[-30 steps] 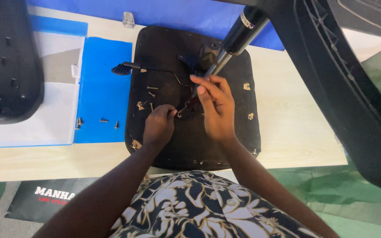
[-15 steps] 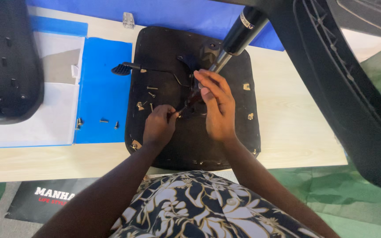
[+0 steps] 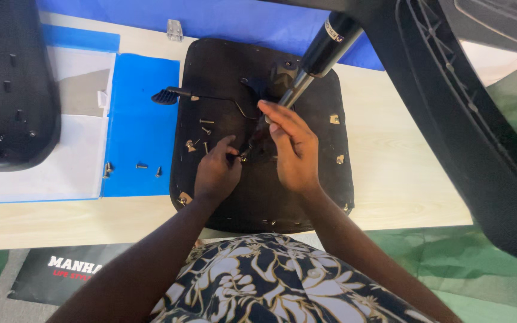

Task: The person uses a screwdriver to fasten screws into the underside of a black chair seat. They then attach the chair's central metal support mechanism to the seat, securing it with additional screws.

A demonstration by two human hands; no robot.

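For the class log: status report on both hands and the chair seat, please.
Left hand pinching a small fastener on the black seat underside. Right hand beside it at the gas cylinder base. Loose screws lying on the seat near the hands.

The right hand covered the spot where the gas cylinder met the seat underside, and whatever the left hand pinched was too small to tell — perhaps a screw. The loose screws on the seat were mere specks, their heads unreadable. The black backrest panel ran off the left edge, and the chair base was cut off at the top and right — as was the person's patterned clothing at the near edge.
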